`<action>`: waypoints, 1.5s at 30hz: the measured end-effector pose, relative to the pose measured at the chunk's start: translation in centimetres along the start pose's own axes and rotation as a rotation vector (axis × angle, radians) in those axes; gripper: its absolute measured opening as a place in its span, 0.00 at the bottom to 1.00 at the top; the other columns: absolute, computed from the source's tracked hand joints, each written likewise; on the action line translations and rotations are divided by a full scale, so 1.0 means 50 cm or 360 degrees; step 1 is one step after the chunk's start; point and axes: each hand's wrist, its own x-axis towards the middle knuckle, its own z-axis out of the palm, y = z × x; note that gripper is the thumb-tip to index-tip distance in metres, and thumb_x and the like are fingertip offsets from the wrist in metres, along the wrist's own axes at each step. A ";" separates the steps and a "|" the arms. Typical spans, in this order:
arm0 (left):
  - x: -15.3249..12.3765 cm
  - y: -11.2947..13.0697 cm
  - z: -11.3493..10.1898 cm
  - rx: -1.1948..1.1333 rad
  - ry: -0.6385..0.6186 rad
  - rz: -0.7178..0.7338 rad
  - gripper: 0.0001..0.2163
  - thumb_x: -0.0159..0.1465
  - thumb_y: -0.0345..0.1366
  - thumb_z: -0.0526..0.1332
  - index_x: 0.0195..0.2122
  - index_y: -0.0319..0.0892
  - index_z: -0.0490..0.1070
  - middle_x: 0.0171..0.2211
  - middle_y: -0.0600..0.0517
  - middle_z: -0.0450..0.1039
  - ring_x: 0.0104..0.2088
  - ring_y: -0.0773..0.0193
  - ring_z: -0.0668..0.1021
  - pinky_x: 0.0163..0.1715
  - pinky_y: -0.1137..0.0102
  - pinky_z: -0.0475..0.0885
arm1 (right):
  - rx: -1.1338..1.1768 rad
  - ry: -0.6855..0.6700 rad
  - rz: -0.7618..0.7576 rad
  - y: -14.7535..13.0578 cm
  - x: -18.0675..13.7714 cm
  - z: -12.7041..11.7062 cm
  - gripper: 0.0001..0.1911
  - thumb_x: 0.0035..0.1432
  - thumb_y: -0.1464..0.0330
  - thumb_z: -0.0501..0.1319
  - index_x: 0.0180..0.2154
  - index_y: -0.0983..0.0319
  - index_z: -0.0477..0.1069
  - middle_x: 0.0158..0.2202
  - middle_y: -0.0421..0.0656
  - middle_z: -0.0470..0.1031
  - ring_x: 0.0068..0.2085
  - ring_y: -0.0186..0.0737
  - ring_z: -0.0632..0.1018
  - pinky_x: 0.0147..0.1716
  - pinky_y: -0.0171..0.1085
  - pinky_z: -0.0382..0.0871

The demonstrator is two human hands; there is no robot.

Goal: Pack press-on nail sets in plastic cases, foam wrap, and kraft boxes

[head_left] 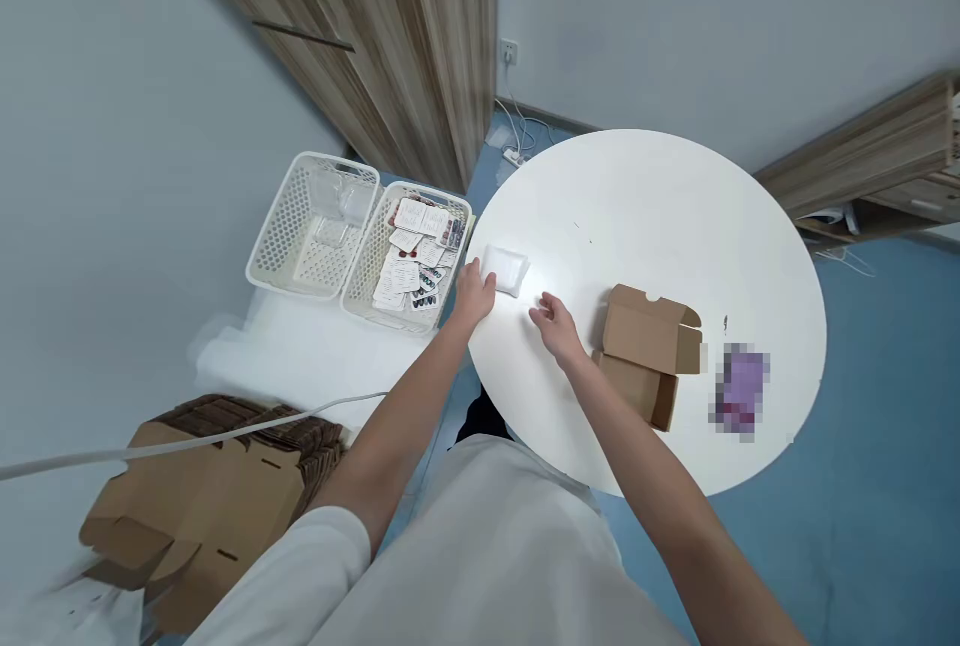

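Note:
A flat white packet (506,269) lies near the left edge of the round white table (645,216). My left hand (474,296) is at the packet's near left corner, thumb and fingers apart; whether it touches the packet I cannot tell. To the packet's lower right, my right hand (558,328) hovers over the table with its fingers loosely bent and apart, holding nothing. A brown cardboard box (641,331) stands to the right of this hand with its lid folded back.
Beyond the box lies a blurred purple item (742,386). Left of the table are a white basket (356,291) of printed cards and another basket (259,256) with clear plastic pieces. Flattened cardboard boxes (217,486) are stacked at lower left, with a pale cable (247,428) crossing above.

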 end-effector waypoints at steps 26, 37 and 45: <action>-0.210 0.025 0.016 -0.1500 -0.1190 -0.0533 0.23 0.48 0.26 0.57 0.47 0.40 0.62 0.43 0.45 0.70 0.41 0.58 0.73 0.38 0.64 0.70 | 0.0662 0.0105 0.0030 0.059 -0.165 -0.039 0.24 0.43 0.68 0.60 0.45 0.56 0.60 0.41 0.42 0.69 0.37 0.35 0.72 0.33 0.36 0.67; -0.386 0.096 0.148 -0.0904 -0.1161 -0.0210 0.20 0.51 0.30 0.59 0.47 0.41 0.63 0.36 0.48 0.72 0.33 0.64 0.74 0.34 0.67 0.70 | 0.0525 0.0490 -0.0159 0.180 -0.302 -0.195 0.24 0.42 0.67 0.61 0.44 0.61 0.61 0.41 0.46 0.71 0.38 0.38 0.73 0.40 0.41 0.68; -0.402 0.168 0.238 -0.0377 -0.0735 0.0030 0.26 0.52 0.32 0.59 0.51 0.42 0.52 0.38 0.48 0.67 0.33 0.66 0.73 0.34 0.68 0.68 | -0.0060 0.0529 -0.0287 0.217 -0.276 -0.301 0.21 0.47 0.68 0.57 0.46 0.57 0.58 0.38 0.42 0.72 0.33 0.36 0.73 0.37 0.40 0.67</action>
